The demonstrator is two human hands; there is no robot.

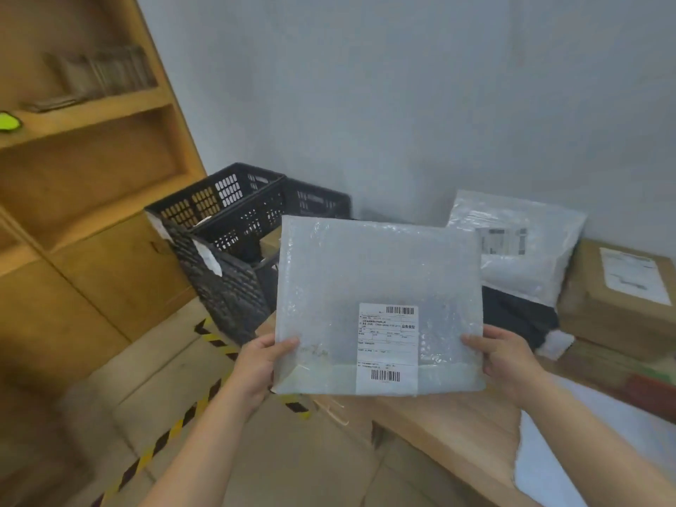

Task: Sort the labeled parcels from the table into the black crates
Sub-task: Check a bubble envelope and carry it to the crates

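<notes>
Bubble-wrap parcel (376, 287) held upright in the air over the surface's (457, 426) left end, its label (387, 347) facing the camera; print too small to read. Left hand (261, 364) grips the lower left edge and right hand (506, 360) the lower right, thumbs in front, fingers hidden behind. The parcel covers part of the black crates (234, 221) beyond. On the surface at right are a white bag (519, 250), a half-hidden dark parcel (515, 316) and a cardboard box (618, 298) cut off by the frame.
</notes>
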